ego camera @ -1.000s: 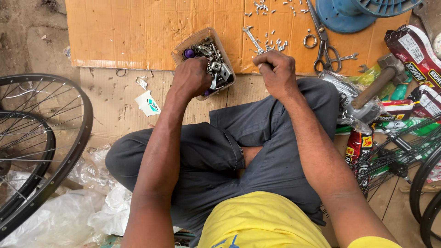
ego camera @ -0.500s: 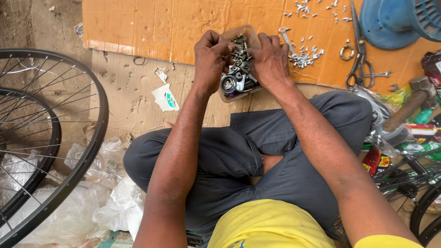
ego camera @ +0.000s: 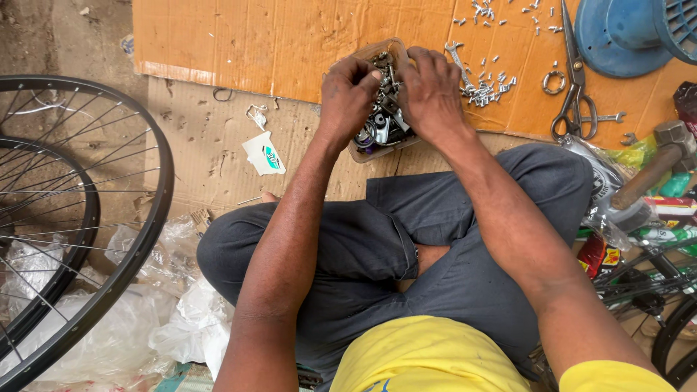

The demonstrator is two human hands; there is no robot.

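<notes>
Both hands, left hand point(ego camera: 350, 93) and right hand point(ego camera: 433, 93), close together, hide most of the parts tub point(ego camera: 383, 131).

White-green label point(ego camera: 264, 154) on cardboard point(ego camera: 218, 43)

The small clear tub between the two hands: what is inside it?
The tub holds mixed metal parts: rings, bolts and dark pieces. The left hand and right hand cover its upper part, so the rest is hidden.
</notes>
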